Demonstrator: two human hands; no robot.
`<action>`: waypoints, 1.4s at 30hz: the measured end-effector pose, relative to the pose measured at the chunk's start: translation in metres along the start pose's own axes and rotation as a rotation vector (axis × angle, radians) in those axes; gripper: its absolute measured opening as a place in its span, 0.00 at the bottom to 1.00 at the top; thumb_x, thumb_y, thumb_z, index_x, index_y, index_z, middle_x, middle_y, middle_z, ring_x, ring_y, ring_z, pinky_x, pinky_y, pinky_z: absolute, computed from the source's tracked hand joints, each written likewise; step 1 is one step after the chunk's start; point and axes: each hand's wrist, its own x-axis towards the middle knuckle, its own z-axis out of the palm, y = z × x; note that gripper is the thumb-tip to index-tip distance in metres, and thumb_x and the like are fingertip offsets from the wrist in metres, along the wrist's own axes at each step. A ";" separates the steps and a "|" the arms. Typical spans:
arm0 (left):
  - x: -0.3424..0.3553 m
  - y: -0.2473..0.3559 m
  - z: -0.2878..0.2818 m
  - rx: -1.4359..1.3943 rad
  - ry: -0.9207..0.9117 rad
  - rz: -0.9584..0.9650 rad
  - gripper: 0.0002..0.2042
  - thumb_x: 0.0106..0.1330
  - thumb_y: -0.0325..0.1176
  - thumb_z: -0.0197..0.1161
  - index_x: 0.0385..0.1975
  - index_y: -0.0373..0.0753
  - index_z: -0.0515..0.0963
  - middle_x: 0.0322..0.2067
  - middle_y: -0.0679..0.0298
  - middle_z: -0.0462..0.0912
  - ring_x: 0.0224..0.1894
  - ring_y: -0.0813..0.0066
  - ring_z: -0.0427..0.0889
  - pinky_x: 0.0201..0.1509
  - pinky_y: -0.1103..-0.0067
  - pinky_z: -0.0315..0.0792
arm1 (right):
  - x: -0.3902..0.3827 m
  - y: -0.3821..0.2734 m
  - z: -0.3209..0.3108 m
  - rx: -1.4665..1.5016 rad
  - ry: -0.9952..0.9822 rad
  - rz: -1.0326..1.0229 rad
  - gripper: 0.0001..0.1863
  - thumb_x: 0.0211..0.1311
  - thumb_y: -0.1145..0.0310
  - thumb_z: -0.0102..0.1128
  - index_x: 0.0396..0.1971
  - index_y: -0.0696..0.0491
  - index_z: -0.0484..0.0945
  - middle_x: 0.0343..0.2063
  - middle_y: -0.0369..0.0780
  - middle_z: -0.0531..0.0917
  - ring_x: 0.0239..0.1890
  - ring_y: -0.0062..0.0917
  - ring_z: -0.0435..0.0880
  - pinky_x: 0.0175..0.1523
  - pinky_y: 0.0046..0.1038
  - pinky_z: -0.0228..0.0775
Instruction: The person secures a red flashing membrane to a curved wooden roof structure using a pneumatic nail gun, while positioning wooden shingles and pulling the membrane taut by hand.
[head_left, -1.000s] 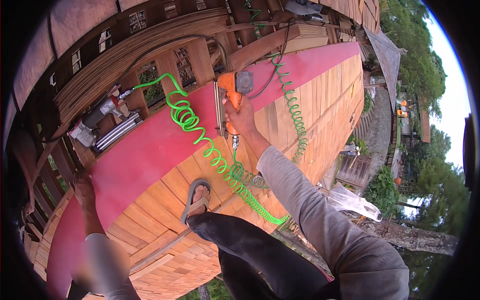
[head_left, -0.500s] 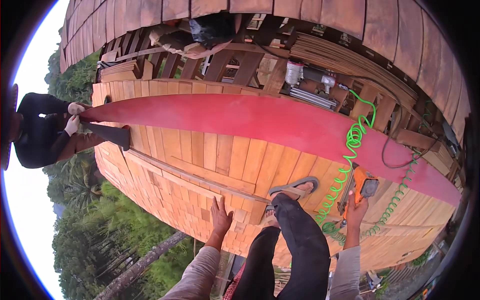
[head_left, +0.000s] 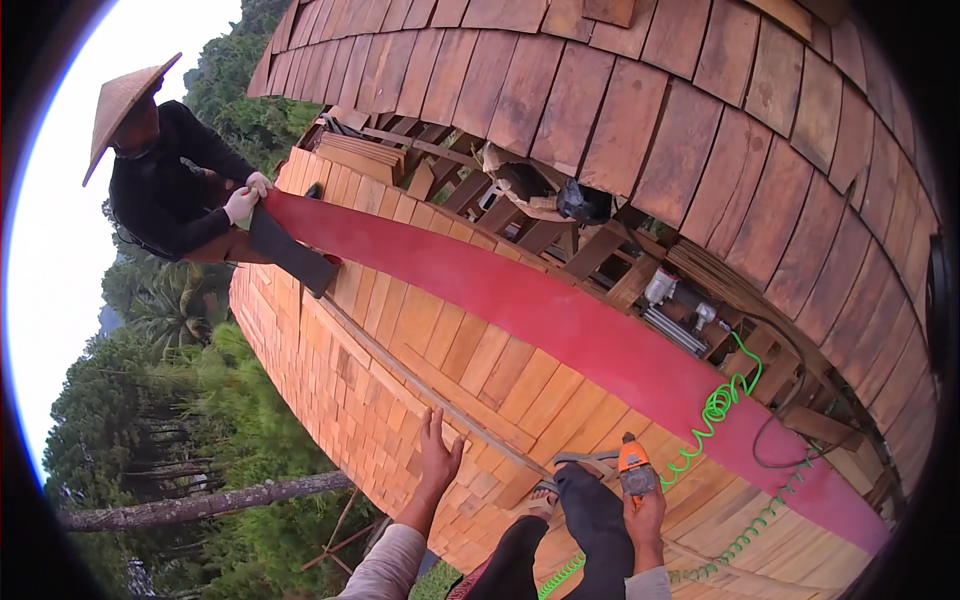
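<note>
My right hand [head_left: 643,515] grips an orange nail gun [head_left: 636,465] beside my knee, with green coiled hose [head_left: 725,400] nearby. My left hand [head_left: 438,460] is open over the pale wooden shingles [head_left: 460,350], its fingers apart. Just beyond, a long red sheet [head_left: 560,330] runs diagonally across the sloped roof. At its far end a co-worker [head_left: 160,190] in a cone hat and dark top holds it with gloved hands, near a dark strip [head_left: 290,255]. My sandaled feet [head_left: 565,460] rest on the shingles.
Weathered shingles [head_left: 690,140] curve above a slatted gap. A grey pneumatic tool [head_left: 662,288], stacked boards [head_left: 355,158] and a black bag [head_left: 585,202] lie along that gap. A batten [head_left: 395,365] crosses the pale shingles. Trees and a leaning trunk [head_left: 220,510] stand beyond the roof's edge at left.
My left hand has come off the red sheet to hover over the shingles. The view has swung toward the co-worker. The nail gun in my right hand has moved to beside my knee.
</note>
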 end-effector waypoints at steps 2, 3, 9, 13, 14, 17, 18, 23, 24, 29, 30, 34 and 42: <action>0.102 0.096 -0.008 -0.134 0.114 0.217 0.39 0.65 0.33 0.73 0.76 0.37 0.61 0.76 0.42 0.56 0.77 0.41 0.58 0.78 0.58 0.60 | 0.011 -0.013 -0.014 0.014 0.013 0.007 0.28 0.57 0.79 0.69 0.60 0.59 0.75 0.56 0.51 0.81 0.57 0.52 0.83 0.58 0.43 0.77; 0.152 0.153 -0.020 -0.208 0.151 0.351 0.39 0.66 0.33 0.73 0.75 0.37 0.62 0.77 0.44 0.55 0.78 0.42 0.57 0.79 0.58 0.59 | 0.015 -0.019 -0.024 0.022 0.024 0.020 0.26 0.58 0.79 0.69 0.58 0.60 0.76 0.54 0.52 0.81 0.55 0.52 0.84 0.57 0.43 0.77; 0.400 0.398 -0.097 -0.074 0.401 1.055 0.44 0.66 0.53 0.70 0.77 0.40 0.57 0.78 0.39 0.49 0.79 0.37 0.51 0.81 0.53 0.50 | 0.042 -0.037 -0.064 -0.028 -0.169 0.020 0.33 0.61 0.76 0.67 0.67 0.55 0.69 0.61 0.52 0.79 0.56 0.56 0.82 0.57 0.46 0.81; 0.500 0.470 -0.108 0.152 0.254 1.069 0.50 0.72 0.63 0.59 0.80 0.34 0.47 0.81 0.38 0.38 0.82 0.38 0.38 0.83 0.54 0.41 | 0.050 -0.040 -0.091 -0.020 -0.181 0.062 0.33 0.61 0.76 0.67 0.67 0.55 0.69 0.62 0.51 0.78 0.57 0.55 0.82 0.58 0.45 0.80; 0.513 0.477 -0.102 0.212 0.184 1.050 0.50 0.72 0.64 0.59 0.81 0.34 0.46 0.81 0.38 0.36 0.83 0.39 0.36 0.84 0.55 0.40 | 0.053 -0.041 -0.095 -0.005 -0.156 0.062 0.32 0.61 0.76 0.66 0.67 0.55 0.69 0.62 0.51 0.78 0.58 0.55 0.82 0.58 0.45 0.80; 0.516 0.465 -0.069 0.342 0.058 0.998 0.54 0.69 0.67 0.60 0.82 0.36 0.41 0.81 0.40 0.31 0.83 0.41 0.26 0.84 0.52 0.32 | 0.056 -0.047 -0.106 0.002 -0.118 0.148 0.32 0.61 0.76 0.66 0.66 0.55 0.69 0.62 0.51 0.78 0.59 0.54 0.81 0.60 0.46 0.79; 0.508 0.462 -0.063 0.363 0.082 0.943 0.56 0.68 0.68 0.60 0.82 0.37 0.40 0.82 0.42 0.31 0.83 0.41 0.25 0.83 0.50 0.31 | 0.057 -0.051 -0.109 0.006 -0.122 0.170 0.31 0.61 0.76 0.66 0.66 0.55 0.70 0.62 0.51 0.78 0.59 0.54 0.81 0.60 0.46 0.79; 0.500 0.452 -0.058 0.376 0.174 0.915 0.59 0.64 0.70 0.62 0.82 0.39 0.39 0.82 0.44 0.33 0.83 0.41 0.28 0.82 0.46 0.30 | 0.061 -0.067 -0.101 0.014 -0.078 0.163 0.30 0.61 0.76 0.67 0.64 0.55 0.72 0.60 0.51 0.79 0.57 0.53 0.82 0.59 0.46 0.79; 0.500 0.451 -0.060 0.394 0.222 0.931 0.59 0.63 0.72 0.60 0.82 0.39 0.40 0.82 0.43 0.35 0.84 0.42 0.31 0.82 0.46 0.31 | 0.065 -0.072 -0.096 0.033 -0.073 0.174 0.30 0.61 0.76 0.67 0.64 0.56 0.72 0.59 0.51 0.80 0.57 0.53 0.83 0.59 0.45 0.79; 0.497 0.443 -0.056 0.401 0.323 0.938 0.57 0.63 0.74 0.55 0.82 0.38 0.44 0.82 0.43 0.39 0.84 0.43 0.36 0.82 0.47 0.33 | 0.093 -0.104 -0.071 0.043 0.022 0.225 0.29 0.60 0.76 0.68 0.63 0.57 0.73 0.56 0.52 0.81 0.56 0.51 0.84 0.58 0.43 0.79; 0.498 0.444 -0.053 0.391 0.325 0.942 0.57 0.63 0.74 0.55 0.82 0.38 0.44 0.82 0.43 0.39 0.83 0.42 0.36 0.82 0.47 0.33 | 0.095 -0.110 -0.067 0.034 0.043 0.246 0.29 0.60 0.76 0.69 0.63 0.57 0.74 0.55 0.52 0.82 0.56 0.51 0.84 0.57 0.43 0.79; 0.496 0.449 -0.042 0.299 0.329 1.005 0.52 0.65 0.71 0.59 0.80 0.40 0.51 0.80 0.43 0.45 0.82 0.40 0.42 0.81 0.45 0.38 | 0.101 -0.147 -0.046 0.062 0.112 0.330 0.28 0.58 0.76 0.69 0.61 0.58 0.76 0.51 0.52 0.84 0.52 0.51 0.85 0.56 0.43 0.80; 0.532 0.440 -0.043 0.165 0.184 1.102 0.52 0.68 0.75 0.50 0.81 0.40 0.49 0.82 0.43 0.39 0.83 0.41 0.32 0.80 0.42 0.25 | 0.133 -0.258 0.066 0.134 0.383 0.517 0.28 0.57 0.70 0.69 0.60 0.55 0.77 0.51 0.52 0.84 0.51 0.54 0.85 0.55 0.47 0.80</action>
